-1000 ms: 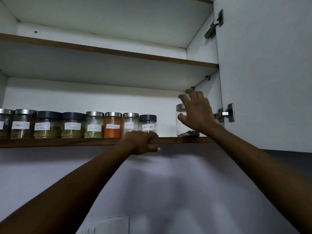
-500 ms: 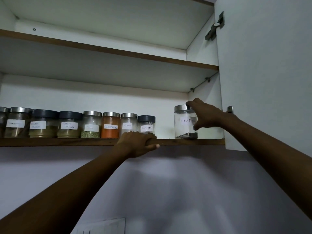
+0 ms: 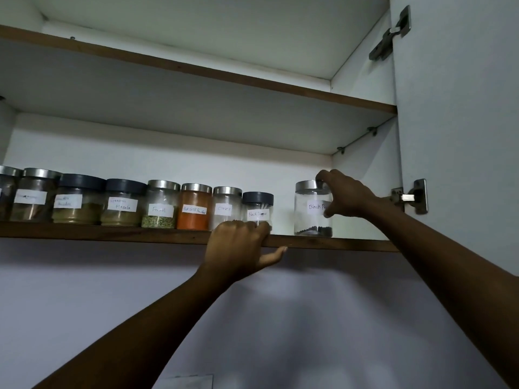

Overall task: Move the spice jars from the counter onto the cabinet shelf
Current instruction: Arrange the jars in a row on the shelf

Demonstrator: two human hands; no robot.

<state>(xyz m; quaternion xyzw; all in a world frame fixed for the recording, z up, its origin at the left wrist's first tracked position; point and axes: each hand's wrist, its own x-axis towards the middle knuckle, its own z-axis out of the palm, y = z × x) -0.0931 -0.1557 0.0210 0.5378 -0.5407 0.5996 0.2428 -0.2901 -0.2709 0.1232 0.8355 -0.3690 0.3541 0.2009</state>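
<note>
The jar (image 3: 311, 217) stands on the shelf (image 3: 112, 235), at its right end, apart from the row (image 3: 157, 204). Your right hand (image 3: 346, 195) pinches its lid and side; your left hand (image 3: 238, 245) grips the shelf edge. A careless tug could tip it off.

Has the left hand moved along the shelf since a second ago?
No. The left hand still grips the shelf edge below the dark-lidded Black Pepper jar.

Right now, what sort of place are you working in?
Probably a home kitchen: an open wall cabinet, its door swung aside on metal hinges, and a shelf lined with hand-labelled spice jars such as the red chilli powder jar.
</note>
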